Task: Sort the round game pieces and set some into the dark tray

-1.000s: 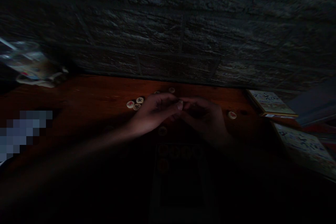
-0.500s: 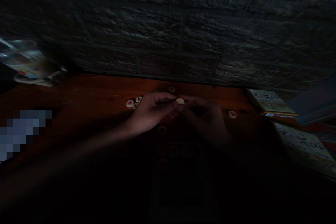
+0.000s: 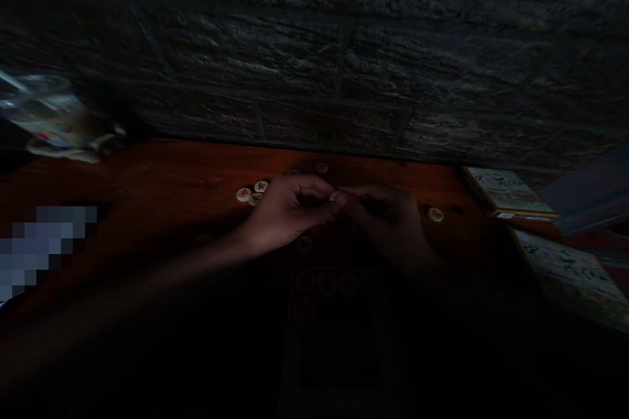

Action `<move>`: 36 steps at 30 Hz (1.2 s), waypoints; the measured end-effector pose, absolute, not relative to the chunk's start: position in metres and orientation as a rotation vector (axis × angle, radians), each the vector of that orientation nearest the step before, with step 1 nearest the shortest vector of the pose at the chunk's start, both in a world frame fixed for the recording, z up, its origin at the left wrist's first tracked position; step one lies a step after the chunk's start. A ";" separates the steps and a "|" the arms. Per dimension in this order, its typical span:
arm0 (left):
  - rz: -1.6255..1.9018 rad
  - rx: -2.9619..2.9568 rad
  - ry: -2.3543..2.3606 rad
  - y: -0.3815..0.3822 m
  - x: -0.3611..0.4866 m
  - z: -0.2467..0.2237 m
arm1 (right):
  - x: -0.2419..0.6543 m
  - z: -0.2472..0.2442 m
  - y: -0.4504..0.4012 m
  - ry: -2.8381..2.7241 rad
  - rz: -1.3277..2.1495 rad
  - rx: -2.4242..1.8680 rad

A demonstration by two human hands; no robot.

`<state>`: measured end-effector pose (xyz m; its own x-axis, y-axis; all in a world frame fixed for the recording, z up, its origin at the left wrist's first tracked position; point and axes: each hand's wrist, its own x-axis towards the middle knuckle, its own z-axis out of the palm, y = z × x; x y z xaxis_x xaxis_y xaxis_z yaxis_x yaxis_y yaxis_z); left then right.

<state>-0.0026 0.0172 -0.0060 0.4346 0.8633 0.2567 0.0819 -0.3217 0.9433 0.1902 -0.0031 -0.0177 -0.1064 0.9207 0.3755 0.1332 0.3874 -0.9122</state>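
Above the wooden table (image 3: 196,170), my left hand (image 3: 280,213) and my right hand (image 3: 388,213) meet at the fingertips. Both pinch one pale, round Chinese chess piece (image 3: 335,196), mostly covered by the fingers. Left of my left hand lie a red-marked piece (image 3: 244,194) and two dark-marked pieces (image 3: 261,187). A single piece (image 3: 321,168) sits beyond the hands, and another (image 3: 304,244) lies in shadow below them. To the right of my right hand rests a red-marked piece (image 3: 435,214). An open tray (image 3: 289,327), very dark, holds several pieces in its upper part.
A stone-block wall (image 3: 314,59) rises behind the table. At the far left stands a clear plastic cup (image 3: 54,111) with a straw. Two flat printed boxes (image 3: 508,190) lie at the right. The front of the scene is in deep shadow.
The piece between my fingertips has turned and shows less of its face. My fingers have closed in over it and shifted slightly. The pieces on the table keep their places.
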 end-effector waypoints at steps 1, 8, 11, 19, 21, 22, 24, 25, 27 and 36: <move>1.002 1.681 0.833 0.017 -0.002 -0.005 | 0.190 -0.018 -0.003 -1.539 0.887 -0.970; 1.051 1.480 0.828 0.019 -0.001 -0.005 | 0.192 -0.021 -0.001 -1.572 0.900 -0.977; 1.049 1.417 0.828 0.019 -0.001 -0.006 | 0.191 -0.022 0.001 -1.578 0.890 -0.981; 0.978 1.435 0.819 0.016 -0.001 -0.006 | 0.190 -0.020 0.000 -1.508 0.947 -1.002; 0.975 1.468 0.801 0.016 -0.002 -0.005 | 0.191 -0.019 -0.001 -1.501 0.959 -1.014; 0.974 1.494 0.797 0.016 -0.002 -0.005 | 0.191 -0.019 -0.001 -1.501 0.963 -1.019; 0.977 1.552 0.796 0.015 -0.003 -0.005 | 0.191 -0.017 -0.001 -1.500 0.982 -1.021; 0.980 1.580 0.797 0.015 -0.003 -0.005 | 0.191 -0.017 -0.001 -1.499 0.996 -1.017; 0.991 1.623 0.798 0.015 -0.003 -0.005 | 0.191 -0.017 -0.001 -1.488 1.012 -1.008; 1.014 1.494 0.828 0.015 -0.002 -0.007 | 0.194 -0.019 0.001 -1.538 0.969 -1.009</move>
